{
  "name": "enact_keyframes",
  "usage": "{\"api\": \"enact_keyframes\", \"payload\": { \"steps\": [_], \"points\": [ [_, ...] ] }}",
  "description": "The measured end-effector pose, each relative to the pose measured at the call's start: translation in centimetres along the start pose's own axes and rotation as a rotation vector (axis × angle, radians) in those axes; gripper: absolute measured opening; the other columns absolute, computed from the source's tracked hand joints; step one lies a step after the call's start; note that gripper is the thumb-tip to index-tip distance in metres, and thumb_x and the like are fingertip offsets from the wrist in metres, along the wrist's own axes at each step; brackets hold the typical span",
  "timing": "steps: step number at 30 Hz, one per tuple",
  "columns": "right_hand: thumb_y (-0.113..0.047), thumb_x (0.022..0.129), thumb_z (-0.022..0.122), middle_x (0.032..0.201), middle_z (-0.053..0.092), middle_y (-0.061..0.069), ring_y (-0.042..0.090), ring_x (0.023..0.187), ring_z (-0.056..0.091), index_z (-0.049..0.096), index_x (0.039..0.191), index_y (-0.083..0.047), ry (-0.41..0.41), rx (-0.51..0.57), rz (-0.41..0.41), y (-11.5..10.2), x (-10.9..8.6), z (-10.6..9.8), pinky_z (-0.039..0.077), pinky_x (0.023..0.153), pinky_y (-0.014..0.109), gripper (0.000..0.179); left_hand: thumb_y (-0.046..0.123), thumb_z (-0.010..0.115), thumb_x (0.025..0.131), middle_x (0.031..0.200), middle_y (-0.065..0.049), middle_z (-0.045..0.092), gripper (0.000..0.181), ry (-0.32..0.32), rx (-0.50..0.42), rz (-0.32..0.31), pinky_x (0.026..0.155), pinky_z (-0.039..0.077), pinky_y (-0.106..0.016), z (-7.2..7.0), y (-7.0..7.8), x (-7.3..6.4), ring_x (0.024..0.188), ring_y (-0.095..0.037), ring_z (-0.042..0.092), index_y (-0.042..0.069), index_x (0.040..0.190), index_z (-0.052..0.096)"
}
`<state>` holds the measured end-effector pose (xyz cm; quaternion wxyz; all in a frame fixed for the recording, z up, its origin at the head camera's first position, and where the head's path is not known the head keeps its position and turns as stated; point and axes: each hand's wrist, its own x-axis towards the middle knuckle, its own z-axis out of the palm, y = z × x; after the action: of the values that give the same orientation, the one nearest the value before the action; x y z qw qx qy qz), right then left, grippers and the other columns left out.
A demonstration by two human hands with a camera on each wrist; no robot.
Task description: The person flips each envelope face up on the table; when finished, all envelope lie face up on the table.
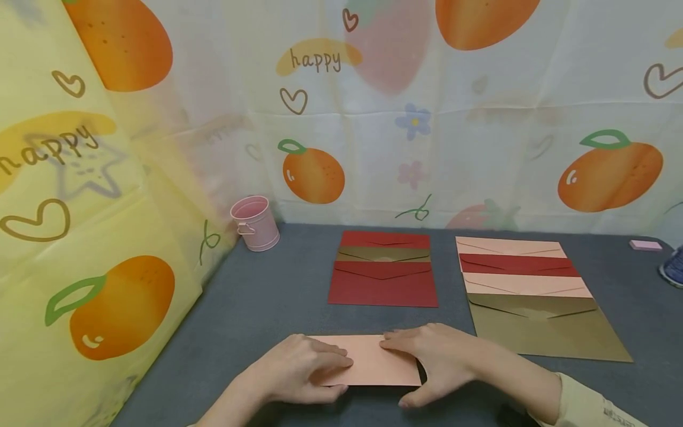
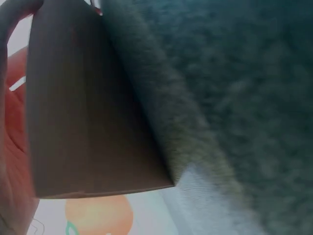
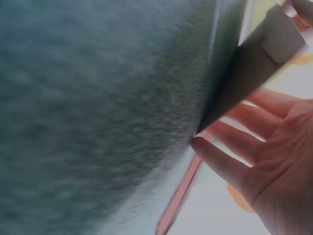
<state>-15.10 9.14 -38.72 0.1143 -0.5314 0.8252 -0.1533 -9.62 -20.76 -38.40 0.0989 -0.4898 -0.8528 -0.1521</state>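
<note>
A pale pink envelope (image 1: 368, 359) lies between my two hands at the near side of the table, its plain face up and its near edge raised. My left hand (image 1: 312, 367) grips its left end, fingers on top and thumb at the near edge. The fingers of my right hand (image 1: 445, 356) touch the far right part, while the thumb stands apart below the near right corner. The left wrist view shows the envelope's shaded underside (image 2: 93, 122). In the right wrist view, fairly straight fingers (image 3: 227, 164) of my right hand lie beyond the envelope (image 3: 244, 78).
Overlapping red and olive envelopes (image 1: 381, 287) lie mid-table. To their right is a stack of pink, red and olive envelopes (image 1: 549, 332). A pink bucket (image 1: 258, 228) stands back left. A small pink block (image 1: 645, 245) and a blue object (image 1: 673, 270) are far right.
</note>
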Motion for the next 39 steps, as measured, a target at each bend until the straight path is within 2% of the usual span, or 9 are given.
{"api": "enact_keyframes", "payload": {
  "steps": [3,7,10,13,16,22,28,33,39],
  "points": [
    [-0.054,0.089,0.064,0.131,0.060,-0.003,0.008,0.110,0.061,0.058,0.135,-0.017,0.131,0.030,-0.078,0.5,-0.5,0.3,0.053,0.085,0.030,0.060,0.030,0.069,0.090,0.091,0.014,0.071,0.014,0.118,-0.006,0.073,0.069,0.049,-0.011,-0.4,0.0,0.7,0.078,0.006,0.063,0.020,0.099,0.074],
    [-0.022,0.089,0.072,0.113,0.069,-0.009,-0.007,0.090,0.062,0.068,0.123,-0.018,0.323,0.046,-0.181,1.2,-1.1,0.3,0.049,0.072,0.014,0.034,0.030,0.071,0.090,0.085,0.016,0.070,0.010,0.219,0.029,0.096,0.062,0.045,-0.008,-1.3,-0.4,1.3,0.068,0.009,0.059,0.023,0.096,0.075],
    [-0.007,0.087,0.072,0.106,0.072,-0.008,-0.006,0.088,0.063,0.071,0.118,-0.017,0.429,0.085,-0.229,1.9,-1.4,0.1,0.047,0.069,0.011,0.032,0.030,0.074,0.087,0.086,0.016,0.071,0.011,0.256,0.035,0.049,0.059,0.044,-0.008,-2.1,-1.0,1.2,0.069,0.009,0.061,0.024,0.096,0.076],
    [-0.003,0.087,0.071,0.102,0.073,-0.007,-0.002,0.089,0.066,0.074,0.113,-0.014,0.494,0.151,-0.248,2.6,-1.7,-0.1,0.050,0.070,0.013,0.028,0.024,0.077,0.085,0.088,0.016,0.072,0.011,0.293,-0.007,-0.019,0.059,0.045,-0.009,-2.7,-1.7,0.9,0.071,0.008,0.063,0.023,0.097,0.077],
    [-0.001,0.088,0.069,0.093,0.073,-0.007,-0.003,0.079,0.064,0.074,0.106,-0.013,0.517,0.242,-0.233,3.1,-2.2,-0.1,0.049,0.066,0.012,0.022,0.017,0.077,0.084,0.089,0.014,0.073,0.014,0.317,-0.115,-0.113,0.060,0.048,-0.012,-3.1,-2.4,0.3,0.074,0.006,0.065,0.021,0.098,0.077],
    [-0.007,0.091,0.069,0.073,0.067,-0.009,-0.009,0.059,0.043,0.073,0.096,-0.018,0.524,0.333,-0.136,3.6,-3.4,-0.1,0.038,0.050,0.010,0.013,0.015,0.076,0.086,0.085,0.016,0.071,0.013,0.305,-0.305,-0.306,0.067,0.053,-0.023,-2.8,-3.4,-0.7,0.075,0.001,0.065,0.023,0.096,0.077],
    [-0.012,0.091,0.070,0.075,0.067,-0.010,-0.004,0.058,0.049,0.072,0.095,-0.020,0.512,0.381,-0.027,3.6,-4.2,-0.4,0.045,0.049,0.021,0.009,0.010,0.076,0.086,0.085,0.010,0.071,0.011,0.272,-0.493,-0.419,0.070,0.057,-0.032,-2.5,-3.8,-1.2,0.076,-0.009,0.068,0.018,0.093,0.076],
    [-0.014,0.091,0.071,0.075,0.066,-0.008,-0.001,0.060,0.055,0.070,0.094,-0.021,0.523,0.414,0.007,3.7,-4.3,-0.4,0.048,0.049,0.023,0.008,0.016,0.076,0.086,0.084,0.005,0.071,0.007,0.226,-0.551,-0.533,0.069,0.055,-0.028,-2.5,-4.0,-1.4,0.077,-0.009,0.066,0.017,0.092,0.073],
    [-0.013,0.088,0.073,0.076,0.066,-0.011,0.000,0.063,0.058,0.069,0.092,-0.024,0.561,0.384,0.024,3.7,-4.5,-0.4,0.050,0.051,0.023,0.012,0.020,0.076,0.086,0.083,0.006,0.071,0.006,0.204,-0.567,-0.592,0.069,0.055,-0.028,-2.4,-4.1,-1.3,0.078,-0.009,0.067,0.016,0.090,0.073]
  ]
}}
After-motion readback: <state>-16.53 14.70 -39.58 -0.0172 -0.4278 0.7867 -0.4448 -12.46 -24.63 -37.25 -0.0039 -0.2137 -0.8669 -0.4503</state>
